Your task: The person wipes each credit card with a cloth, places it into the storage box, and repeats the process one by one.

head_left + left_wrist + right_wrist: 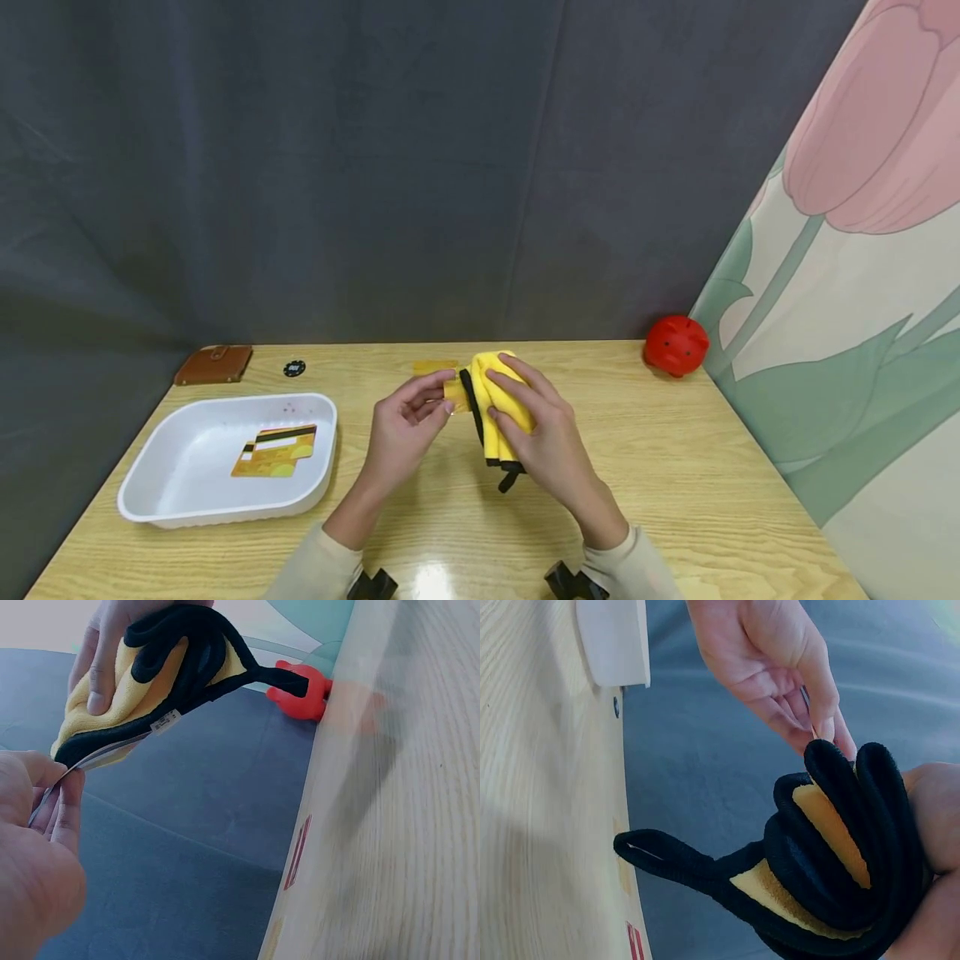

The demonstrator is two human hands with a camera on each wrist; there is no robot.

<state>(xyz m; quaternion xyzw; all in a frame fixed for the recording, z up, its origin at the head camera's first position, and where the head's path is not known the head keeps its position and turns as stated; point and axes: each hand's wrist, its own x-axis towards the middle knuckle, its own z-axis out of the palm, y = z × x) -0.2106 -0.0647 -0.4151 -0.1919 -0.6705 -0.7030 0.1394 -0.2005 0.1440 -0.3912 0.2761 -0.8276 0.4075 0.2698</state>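
Above the table (pixel 465 533), left grip (pixel 405 423) pinching a card (pixel 457 397), partly hidden, right grip (pixel 551 429) clasping folded yellow cloth (pixel 484 390)

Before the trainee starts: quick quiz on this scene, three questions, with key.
1. Which hand grips the yellow cloth?
2. True or false: the wallet lies on the table, outside the tray.
3. Fill in: overlapping ____ lie in the tray.

Key:
1. The right hand.
2. True.
3. Cards.
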